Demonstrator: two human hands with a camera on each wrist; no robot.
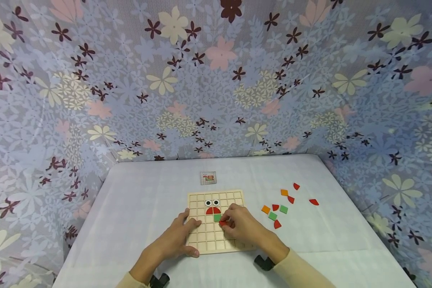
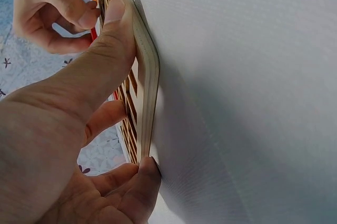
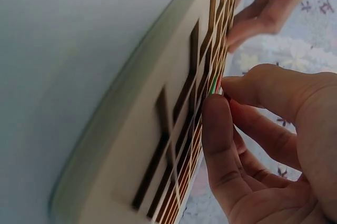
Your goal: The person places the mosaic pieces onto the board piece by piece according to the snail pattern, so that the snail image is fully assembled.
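A wooden grid board [image 1: 205, 237] lies on the table. My left hand [image 1: 176, 237] grips its left side, the thumb at the near left corner and other fingers along the edge. Between thumb and fingertips, my right hand [image 1: 242, 224] pinches a red quarter-circle tile [image 1: 222, 223] just over the grid, right of a green square tile [image 1: 217, 218]. Two round eye tiles [image 1: 212, 203] sit in the upper cells, with red quarter-circle tiles [image 1: 213, 210] below them. In the right wrist view, the fingertips [image 3: 217, 116] hide most of the pinched tile.
Loose red, orange and green tiles [image 1: 283, 209] are scattered to the right of the board. A small picture card [image 1: 208, 178] lies beyond its far edge. Floral curtains [image 1: 216, 100] stand around the white table [image 1: 147, 180].
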